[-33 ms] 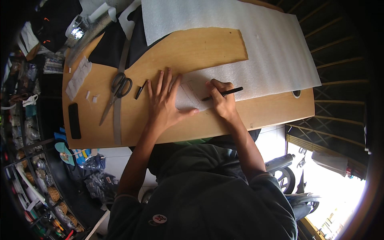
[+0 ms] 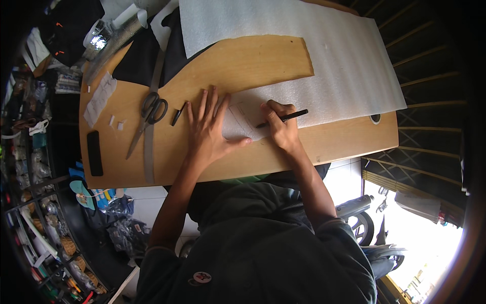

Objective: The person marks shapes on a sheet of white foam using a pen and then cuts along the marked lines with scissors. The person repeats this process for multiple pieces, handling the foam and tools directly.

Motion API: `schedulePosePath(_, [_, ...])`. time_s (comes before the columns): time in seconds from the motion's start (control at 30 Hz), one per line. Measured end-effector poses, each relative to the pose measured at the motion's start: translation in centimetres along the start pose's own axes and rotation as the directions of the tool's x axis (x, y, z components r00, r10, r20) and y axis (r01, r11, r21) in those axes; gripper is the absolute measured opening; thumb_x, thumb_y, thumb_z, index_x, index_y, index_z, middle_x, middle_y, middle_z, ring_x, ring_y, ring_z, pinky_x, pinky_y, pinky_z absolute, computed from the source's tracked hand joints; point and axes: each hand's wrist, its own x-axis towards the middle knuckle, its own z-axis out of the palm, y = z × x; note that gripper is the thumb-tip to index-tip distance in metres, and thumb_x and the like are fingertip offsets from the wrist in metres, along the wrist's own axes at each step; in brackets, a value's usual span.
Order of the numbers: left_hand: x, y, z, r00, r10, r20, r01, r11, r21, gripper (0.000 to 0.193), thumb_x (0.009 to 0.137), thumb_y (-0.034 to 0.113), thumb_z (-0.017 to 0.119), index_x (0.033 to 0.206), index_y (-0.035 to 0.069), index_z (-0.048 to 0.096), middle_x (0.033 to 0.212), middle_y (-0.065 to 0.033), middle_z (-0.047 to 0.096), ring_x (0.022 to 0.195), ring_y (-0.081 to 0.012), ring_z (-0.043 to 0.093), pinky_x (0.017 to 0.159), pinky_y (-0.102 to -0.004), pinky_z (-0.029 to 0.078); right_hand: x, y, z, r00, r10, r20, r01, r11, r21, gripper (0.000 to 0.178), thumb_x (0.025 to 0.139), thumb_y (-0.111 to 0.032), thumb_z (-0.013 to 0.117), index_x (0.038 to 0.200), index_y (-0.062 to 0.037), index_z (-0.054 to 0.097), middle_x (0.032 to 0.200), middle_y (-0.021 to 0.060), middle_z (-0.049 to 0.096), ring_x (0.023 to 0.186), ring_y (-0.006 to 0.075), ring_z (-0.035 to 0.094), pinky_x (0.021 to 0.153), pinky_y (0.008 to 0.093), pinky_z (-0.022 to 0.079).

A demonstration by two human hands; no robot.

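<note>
My right hand [image 2: 282, 127] is closed around a black marker pen [image 2: 295, 115], its tip down on a white foam sheet [image 2: 334, 66]. Thin drawn lines forming a boxy outline show on the sheet between my two hands. My left hand [image 2: 207, 129] lies flat with fingers spread, its thumb and forefinger side pressing the sheet's near-left end and the other fingers on the wooden table [image 2: 243, 164]. Just left of those fingers rests a black pen cap [image 2: 178, 114]. Further left are dark-handled scissors [image 2: 150, 110], partly over a long metal ruler [image 2: 149, 157].
A black flat oblong object [image 2: 94, 153] sits at the table's left edge, near a crumpled white strip [image 2: 100, 99] and small white scraps. Black fabric [image 2: 136, 61] lies at the back left. Shelves of packed goods [image 2: 48, 218] stand left; a folding metal gate [image 2: 425, 101] stands right.
</note>
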Motion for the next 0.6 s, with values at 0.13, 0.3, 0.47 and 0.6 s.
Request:
schedulePosePath(0.13, [0.7, -0.2, 0.1, 1.000, 0.014, -0.019, -0.014, 1.000, -0.002, 0.117, 0.061, 0.069, 0.081, 0.151, 0.006, 0.041, 0.162, -0.0220, 0.029, 0.152, -0.0386, 0.022, 0.116, -0.0708, 0.014, 0.5, 1.0, 0.0, 0.994, -0.020, -0.109, 0.026, 0.998, 0.049, 0.035, 0.099, -0.018, 0.058, 0.073, 0.0042, 0.054, 0.058, 0.0171, 0.049, 0.051, 0.0213, 0.043, 0.052, 0.0377, 0.037])
schedulePosePath(0.3, [0.6, -0.4, 0.2, 1.000, 0.017, -0.020, -0.017, 1.000, 0.002, 0.116, 0.062, 0.071, 0.079, 0.151, 0.007, 0.041, 0.161, -0.0224, 0.031, 0.153, -0.0385, 0.021, 0.115, -0.0721, 0.014, 1.6, 0.0, 0.9, 0.964, -0.011, -0.266, 0.026, 0.998, 0.052, 0.037, 0.099, -0.017, 0.063, 0.070, 0.0026, 0.052, 0.056, 0.0165, 0.049, 0.050, 0.0196, 0.040, 0.050, 0.0359, 0.037])
schedulePosePath(0.47, [0.6, -0.3, 0.3, 1.000, 0.013, -0.013, -0.013, 1.000, -0.009, 0.115, 0.062, 0.070, 0.079, 0.151, 0.008, 0.041, 0.162, -0.0222, 0.029, 0.153, -0.0385, 0.021, 0.116, -0.0721, 0.013, 3.1, 0.7, 1.7, 0.971, -0.045, -0.236, 0.043, 0.999, -0.015, 0.037, 0.098, -0.018, 0.064, 0.071, 0.0030, 0.053, 0.057, 0.0177, 0.051, 0.050, 0.0226, 0.042, 0.051, 0.0377, 0.039])
schedulePosePath(0.6, [0.6, -0.2, 0.1, 1.000, 0.007, 0.001, -0.007, 1.000, -0.024, 0.117, 0.062, 0.070, 0.080, 0.152, 0.006, 0.040, 0.162, -0.0226, 0.028, 0.153, -0.0389, 0.020, 0.116, -0.0710, 0.011, 3.3, 0.9, 1.6, 0.981, -0.053, -0.186, 0.053, 0.999, -0.005, 0.035, 0.099, -0.020, 0.064, 0.073, 0.0030, 0.056, 0.058, 0.0182, 0.053, 0.050, 0.0245, 0.042, 0.052, 0.0379, 0.041])
